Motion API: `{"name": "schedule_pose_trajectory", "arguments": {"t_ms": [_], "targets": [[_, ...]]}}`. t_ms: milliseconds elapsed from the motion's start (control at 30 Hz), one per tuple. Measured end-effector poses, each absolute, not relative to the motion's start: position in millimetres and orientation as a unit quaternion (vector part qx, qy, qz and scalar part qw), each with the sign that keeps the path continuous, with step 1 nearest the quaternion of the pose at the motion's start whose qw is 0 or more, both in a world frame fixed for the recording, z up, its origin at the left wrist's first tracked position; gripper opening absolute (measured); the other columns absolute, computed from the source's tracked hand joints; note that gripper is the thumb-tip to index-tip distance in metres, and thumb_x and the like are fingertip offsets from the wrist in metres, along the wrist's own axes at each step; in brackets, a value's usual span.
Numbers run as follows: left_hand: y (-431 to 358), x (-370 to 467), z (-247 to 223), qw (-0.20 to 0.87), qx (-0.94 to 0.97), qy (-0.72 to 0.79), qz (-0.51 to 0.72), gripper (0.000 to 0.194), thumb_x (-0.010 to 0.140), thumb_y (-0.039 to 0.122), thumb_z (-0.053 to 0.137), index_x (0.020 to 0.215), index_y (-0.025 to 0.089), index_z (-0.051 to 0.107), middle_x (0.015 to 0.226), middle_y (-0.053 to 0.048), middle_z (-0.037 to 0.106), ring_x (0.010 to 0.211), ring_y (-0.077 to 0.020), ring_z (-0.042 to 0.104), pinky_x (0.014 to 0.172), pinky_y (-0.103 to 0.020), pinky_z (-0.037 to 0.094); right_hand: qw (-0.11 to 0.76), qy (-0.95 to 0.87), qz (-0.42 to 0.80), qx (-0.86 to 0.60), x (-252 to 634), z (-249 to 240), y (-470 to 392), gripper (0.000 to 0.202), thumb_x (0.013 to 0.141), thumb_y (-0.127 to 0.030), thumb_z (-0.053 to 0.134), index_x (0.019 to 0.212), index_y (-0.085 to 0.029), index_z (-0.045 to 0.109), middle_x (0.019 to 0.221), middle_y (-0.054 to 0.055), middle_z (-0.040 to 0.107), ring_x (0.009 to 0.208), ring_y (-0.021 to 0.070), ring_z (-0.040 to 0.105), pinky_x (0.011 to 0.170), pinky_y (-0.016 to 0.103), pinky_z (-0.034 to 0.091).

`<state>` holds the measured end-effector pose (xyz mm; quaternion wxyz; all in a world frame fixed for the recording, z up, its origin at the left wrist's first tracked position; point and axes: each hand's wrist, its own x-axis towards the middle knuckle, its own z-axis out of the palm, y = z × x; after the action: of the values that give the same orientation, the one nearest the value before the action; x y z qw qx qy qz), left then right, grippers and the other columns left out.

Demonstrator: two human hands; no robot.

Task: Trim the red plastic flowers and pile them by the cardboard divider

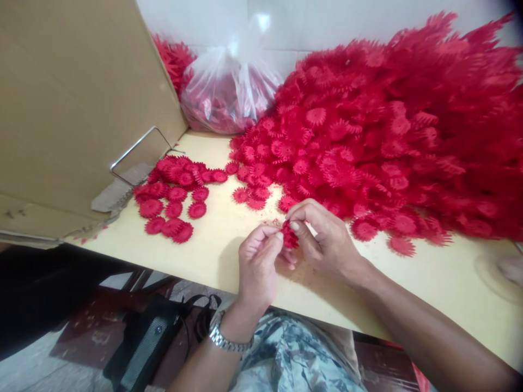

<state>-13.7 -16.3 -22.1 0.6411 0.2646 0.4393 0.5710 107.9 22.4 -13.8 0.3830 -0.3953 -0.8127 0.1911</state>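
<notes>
Your left hand [258,261] and your right hand [327,239] meet over the counter [208,258], with a small red toothed piece [290,238] between them. The grip of each hand is narrow: your left thumb and forefinger pinch the piece at its left side, and your right thumb and forefinger hold its upper edge. It sits just above the counter, near your edge of it.

Beyond your right hand, a large heap of red toothed discs [351,147] rises against the pale wall [281,24] and spreads to the right. To the left of your hands, well apart from them, lies a smaller cluster of red discs [175,190], some stacked on one another.

Behind that cluster, a clear plastic bag [231,103] with red contents stands beside the big heap. A cardboard panel [81,103] stands at the far left, with a bent metal wire [134,147] by its lower right edge. You wear a metal-banded watch [229,336] on your left wrist, and patterned cloth [294,354] shows below the counter's edge.
</notes>
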Motion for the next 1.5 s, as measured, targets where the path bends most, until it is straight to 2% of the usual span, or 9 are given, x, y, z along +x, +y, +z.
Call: {"name": "schedule_pose_trajectory", "arguments": {"t_ms": [233, 367, 433, 567, 700, 833, 967, 1267, 1500], "targets": [[-17, -24, -16, 0.633, 0.237, 0.441, 0.59, 0.018, 0.069, 0.028, 0.065, 0.063, 0.016, 0.052, 0.052, 0.004, 0.054, 0.041, -0.0057, 0.046, 0.041, -0.017, 0.034, 0.411, -0.729, 0.004, -0.548, 144, 9, 45, 0.015, 0.087, -0.019, 0.039, 0.075, -0.022, 0.048, 0.069, 0.004, 0.052, 0.063, 0.0171, 0.051, 0.057, 0.031, 0.038], [-15, -28, -19, 0.651, 0.243, 0.425, 0.581, 0.015, 0.072, 0.027, 0.063, 0.067, 0.016, 0.056, 0.05, 0.002, 0.056, 0.041, -0.0088, 0.05, 0.041, -0.02, 0.036, 0.33, -0.682, -0.16, -0.633, 192, 33, 74, 0.02, 0.088, -0.025, 0.039, 0.077, -0.022, 0.055, 0.085, 0.01, 0.059, 0.089, 0.0291, 0.055, 0.071, 0.042, 0.039], [-15, -26, -20, 0.658, 0.244, 0.417, 0.578, 0.013, 0.074, 0.027, 0.062, 0.07, 0.016, 0.057, 0.05, 0.002, 0.057, 0.042, -0.0101, 0.053, 0.042, -0.021, 0.038, 0.304, -0.705, -0.146, -0.624, 202, 39, 79, 0.018, 0.088, -0.025, 0.043, 0.082, -0.024, 0.059, 0.095, 0.009, 0.061, 0.101, 0.0335, 0.053, 0.08, 0.049, 0.037], [-14, -22, -21, 0.662, 0.249, 0.41, 0.577, 0.01, 0.074, 0.025, 0.063, 0.072, 0.016, 0.059, 0.053, 0.002, 0.06, 0.044, -0.0105, 0.055, 0.043, -0.021, 0.041, 0.375, -0.75, 0.104, -0.535, 174, 32, 57, 0.014, 0.085, -0.027, 0.052, 0.096, -0.028, 0.062, 0.102, 0.005, 0.063, 0.097, 0.0252, 0.057, 0.083, 0.044, 0.043], [-15, -17, -20, 0.673, 0.273, 0.405, 0.555, 0.013, 0.076, 0.028, 0.061, 0.075, 0.016, 0.059, 0.058, 0.001, 0.062, 0.044, -0.0105, 0.056, 0.042, -0.022, 0.044, 0.34, -0.678, 0.51, -0.405, 125, 13, 25, 0.014, 0.078, -0.032, 0.064, 0.082, -0.02, 0.058, 0.069, 0.0, 0.062, 0.062, 0.0155, 0.061, 0.058, 0.031, 0.049], [-19, -15, -24, 0.655, 0.307, 0.413, 0.553, 0.015, 0.079, 0.03, 0.059, 0.08, 0.015, 0.06, 0.062, 0.001, 0.061, 0.049, -0.0111, 0.057, 0.046, -0.023, 0.047, 0.392, -0.533, 0.666, -0.345, 108, -3, 14, 0.016, 0.08, -0.029, 0.061, 0.075, -0.019, 0.049, 0.055, -0.004, 0.056, 0.047, 0.013, 0.056, 0.048, 0.029, 0.047], [-21, -16, -28, 0.636, 0.343, 0.436, 0.537, 0.015, 0.082, 0.03, 0.057, 0.082, 0.015, 0.06, 0.067, 0.0, 0.061, 0.053, -0.0099, 0.057, 0.049, -0.022, 0.047, 0.414, -0.531, 0.624, -0.397, 112, -11, 13, 0.014, 0.079, -0.026, 0.061, 0.072, -0.018, 0.052, 0.058, -0.002, 0.058, 0.048, 0.0127, 0.056, 0.048, 0.027, 0.045], [-20, -13, -26, 0.624, 0.354, 0.455, 0.528, 0.015, 0.08, 0.031, 0.06, 0.08, 0.016, 0.055, 0.066, 0.002, 0.056, 0.052, -0.0076, 0.053, 0.049, -0.02, 0.046, 0.336, -0.755, 0.288, -0.483, 118, -11, 14, 0.027, 0.088, -0.025, 0.043, 0.062, -0.018, 0.044, 0.049, -0.004, 0.047, 0.044, 0.0077, 0.044, 0.045, 0.021, 0.032], [-17, -10, -29, 0.6, 0.348, 0.458, 0.556, 0.013, 0.075, 0.026, 0.065, 0.081, 0.015, 0.061, 0.067, 0.002, 0.06, 0.05, -0.006, 0.051, 0.048, -0.019, 0.043, 0.343, -0.763, 0.315, -0.448, 113, -12, 12, 0.031, 0.092, -0.025, 0.037, 0.062, -0.019, 0.042, 0.049, -0.004, 0.054, 0.043, 0.0072, 0.048, 0.046, 0.019, 0.034]]}}
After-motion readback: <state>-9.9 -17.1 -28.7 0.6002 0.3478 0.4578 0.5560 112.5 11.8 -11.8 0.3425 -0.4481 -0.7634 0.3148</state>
